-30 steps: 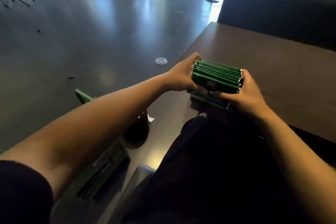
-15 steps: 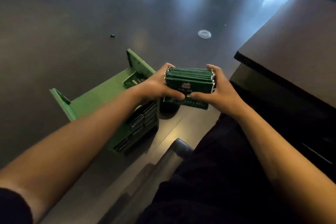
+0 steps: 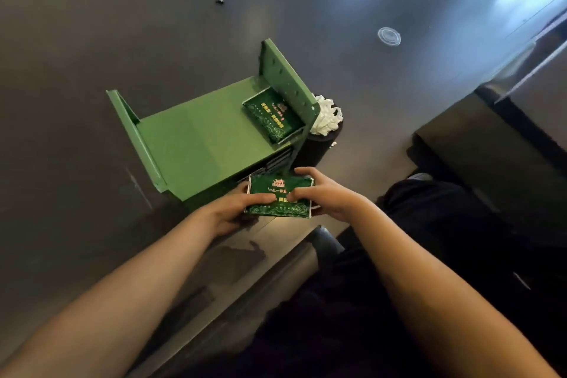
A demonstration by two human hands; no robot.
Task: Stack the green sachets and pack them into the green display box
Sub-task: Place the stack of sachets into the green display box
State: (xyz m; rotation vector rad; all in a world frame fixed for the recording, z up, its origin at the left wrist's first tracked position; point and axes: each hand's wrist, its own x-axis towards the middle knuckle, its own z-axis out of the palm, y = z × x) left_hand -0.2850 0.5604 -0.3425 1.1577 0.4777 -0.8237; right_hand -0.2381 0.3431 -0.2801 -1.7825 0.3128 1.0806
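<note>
Green printed foil faces up on the stack of sachets [image 3: 279, 197], its long axis running left to right, just in front of the green display box [image 3: 202, 138]. The left hand [image 3: 228, 212] and right hand [image 3: 325, 193] clasp its two short ends, thumbs pressed on top, forearms stretched forward. How many sachets the stack holds cannot be told. One more sachet [image 3: 273, 113] lies in the box's right end. A bin of crumpled white paper [image 3: 325, 115] stands just right of the box on the dark floor [image 3: 92, 24].

The box [image 3: 199, 141] floor is bare from its left wall to the middle. Sachets [image 3: 273, 113] fill its right corner. A bin [image 3: 319, 144] stands just beside the right wall.
</note>
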